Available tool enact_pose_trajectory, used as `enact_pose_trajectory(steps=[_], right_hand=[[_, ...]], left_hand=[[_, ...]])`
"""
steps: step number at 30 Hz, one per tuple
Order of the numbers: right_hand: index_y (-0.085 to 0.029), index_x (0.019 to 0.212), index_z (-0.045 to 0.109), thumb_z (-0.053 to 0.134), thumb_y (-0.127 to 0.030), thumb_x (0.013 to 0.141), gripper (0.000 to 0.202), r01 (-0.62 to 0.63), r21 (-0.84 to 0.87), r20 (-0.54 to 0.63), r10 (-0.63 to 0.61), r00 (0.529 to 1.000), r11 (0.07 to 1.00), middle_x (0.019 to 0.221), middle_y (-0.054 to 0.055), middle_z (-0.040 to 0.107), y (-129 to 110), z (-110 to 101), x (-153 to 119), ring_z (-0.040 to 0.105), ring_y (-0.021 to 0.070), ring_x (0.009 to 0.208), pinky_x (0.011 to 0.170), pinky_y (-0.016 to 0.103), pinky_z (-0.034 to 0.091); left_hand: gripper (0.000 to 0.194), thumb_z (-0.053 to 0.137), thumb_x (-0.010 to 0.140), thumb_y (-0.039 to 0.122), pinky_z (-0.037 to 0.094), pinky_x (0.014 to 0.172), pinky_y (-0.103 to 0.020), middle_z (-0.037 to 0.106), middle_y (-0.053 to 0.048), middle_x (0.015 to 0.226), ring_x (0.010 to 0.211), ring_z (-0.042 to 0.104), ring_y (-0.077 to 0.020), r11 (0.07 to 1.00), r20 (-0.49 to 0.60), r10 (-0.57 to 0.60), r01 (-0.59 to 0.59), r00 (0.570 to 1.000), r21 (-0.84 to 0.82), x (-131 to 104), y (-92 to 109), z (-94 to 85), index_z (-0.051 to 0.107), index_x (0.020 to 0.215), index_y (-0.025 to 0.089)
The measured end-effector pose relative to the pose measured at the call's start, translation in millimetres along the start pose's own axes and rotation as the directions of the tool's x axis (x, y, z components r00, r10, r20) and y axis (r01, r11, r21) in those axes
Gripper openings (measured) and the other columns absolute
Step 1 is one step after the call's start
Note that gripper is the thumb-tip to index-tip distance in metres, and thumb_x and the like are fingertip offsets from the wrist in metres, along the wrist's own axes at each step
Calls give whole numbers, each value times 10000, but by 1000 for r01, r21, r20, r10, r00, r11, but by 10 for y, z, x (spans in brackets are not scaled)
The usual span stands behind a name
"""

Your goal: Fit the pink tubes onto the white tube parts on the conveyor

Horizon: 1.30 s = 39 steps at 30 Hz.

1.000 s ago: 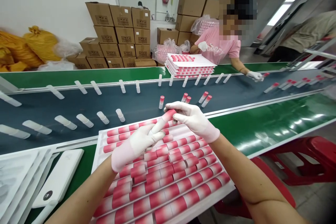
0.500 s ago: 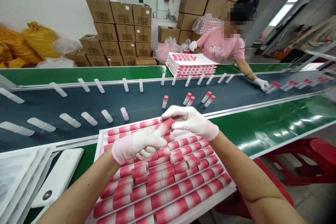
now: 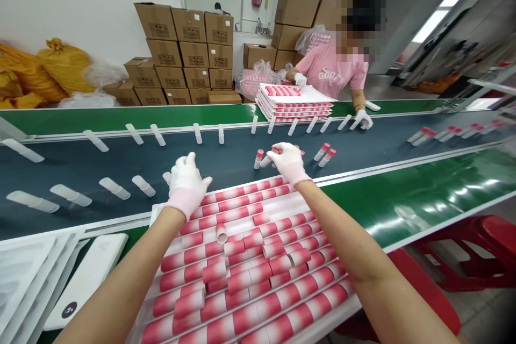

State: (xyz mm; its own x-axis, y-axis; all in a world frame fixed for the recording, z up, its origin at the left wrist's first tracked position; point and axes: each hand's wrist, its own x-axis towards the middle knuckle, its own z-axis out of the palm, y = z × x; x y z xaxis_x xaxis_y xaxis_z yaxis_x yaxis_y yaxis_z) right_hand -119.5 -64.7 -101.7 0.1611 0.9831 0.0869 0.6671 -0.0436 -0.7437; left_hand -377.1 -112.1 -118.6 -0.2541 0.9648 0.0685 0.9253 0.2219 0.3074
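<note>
Pink-topped tube (image 3: pixel 265 161) — pinched in right hand (image 3: pixel 290 161); if knocked sideways, could topple neighbouring tube (image 3: pixel 258 160) — left hand (image 3: pixel 186 181) spread open.

The tray (image 3: pixel 296 202) lies on the near desk (image 3: pixel 395 199), sleeves (image 3: pixel 250 274) in it. To its left lies a flat device (image 3: pixel 88 279); farther left, layered trays (image 3: pixel 30 279). Behind the tray runs the belt (image 3: pixel 133 164), tubes (image 3: pixel 115 188) on it; beyond, a tray stack (image 3: pixel 296 106) sits on the far desk (image 3: pixel 161 114). Stools (image 3: pixel 494 242) stand right of the tray.
</note>
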Motion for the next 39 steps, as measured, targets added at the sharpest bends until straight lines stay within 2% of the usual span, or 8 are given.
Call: enact_pose_trajectory(steps=[6, 10, 13, 17, 20, 31, 35, 39], right_hand=[[-116, 793, 743, 726, -153, 730, 76, -67, -155, 101, 83, 991, 986, 596, 55, 698, 159, 304, 383, 705, 209, 684, 713, 266, 542], [-135, 1164, 707, 700, -331, 849, 371, 28, -165, 58, -19, 998, 986, 1037, 118, 751, 253, -34, 102, 702, 237, 988, 908, 336, 528], [-198, 1051, 739, 637, -238, 898, 188, 259, -212, 197, -219, 956, 942, 1079, 80, 728, 395, -347, -282, 654, 229, 1038, 967, 353, 490], [-166, 942, 730, 626, -119, 867, 137, 616, -377, 487, -418, 767, 692, 1083, 121, 679, 559, -454, -670, 548, 293, 1107, 963, 408, 439], [-140, 923, 701, 628, -101, 843, 116, 607, -464, 478, -395, 785, 645, 1069, 144, 655, 591, -374, -712, 519, 306, 1067, 911, 415, 421], [-180, 933, 618, 586, -112, 862, 103, 570, -301, 279, -501, 819, 764, 956, 83, 654, 738, -481, -618, 560, 246, 966, 887, 396, 454], [-196, 1057, 589, 624, -257, 895, 177, 293, 179, 86, -312, 946, 939, 1041, 87, 655, 745, -678, -666, 631, 226, 945, 825, 388, 520], [-187, 1153, 565, 681, -392, 889, 354, 23, 558, 155, -132, 979, 829, 1040, 64, 675, 690, -732, -715, 628, 158, 766, 728, 343, 533]], left_hand=[[481, 666, 864, 256, 507, 964, -349, 670, -176, 1234, 1167, 646, -298, 997, 253, -75, 81, 965, -14, 446, -176, 317, 580, 1307, 89], [267, 654, 895, 254, 527, 924, -321, 746, -90, 1062, 1011, 700, -217, 998, 370, -27, 46, 929, -44, 552, -275, 443, 675, 1135, 140], [221, 670, 917, 286, 529, 960, -376, 739, -81, 1102, 1028, 693, -208, 999, 444, 14, 7, 896, -45, 570, -345, 472, 696, 1074, 132], [383, 661, 921, 349, 510, 990, -374, 681, -134, 1273, 1156, 657, -241, 998, 479, 55, -62, 876, -1, 613, -211, 488, 640, 1240, 139], [654, 784, 774, 393, 495, 983, -318, 617, -174, 1386, 1264, 608, -300, 988, 512, 109, -151, 852, 41, 697, 83, 518, 578, 1341, 141], [269, 667, 948, 352, 563, 914, -424, 677, -84, 1147, 1024, 662, -218, 879, 827, 321, -469, 461, -80, 693, 1103, 869, 672, 1120, 145], [270, 658, 945, 361, 554, 897, -407, 687, -83, 1103, 986, 665, -216, 890, 768, 369, -437, 524, -130, 685, 1027, 765, 669, 1102, 142], [371, 476, 994, 369, 518, 909, -328, 682, -80, 1163, 1020, 651, -216, 884, 580, 464, -386, 670, -262, 454, 790, 373, 565, 1296, 172]])
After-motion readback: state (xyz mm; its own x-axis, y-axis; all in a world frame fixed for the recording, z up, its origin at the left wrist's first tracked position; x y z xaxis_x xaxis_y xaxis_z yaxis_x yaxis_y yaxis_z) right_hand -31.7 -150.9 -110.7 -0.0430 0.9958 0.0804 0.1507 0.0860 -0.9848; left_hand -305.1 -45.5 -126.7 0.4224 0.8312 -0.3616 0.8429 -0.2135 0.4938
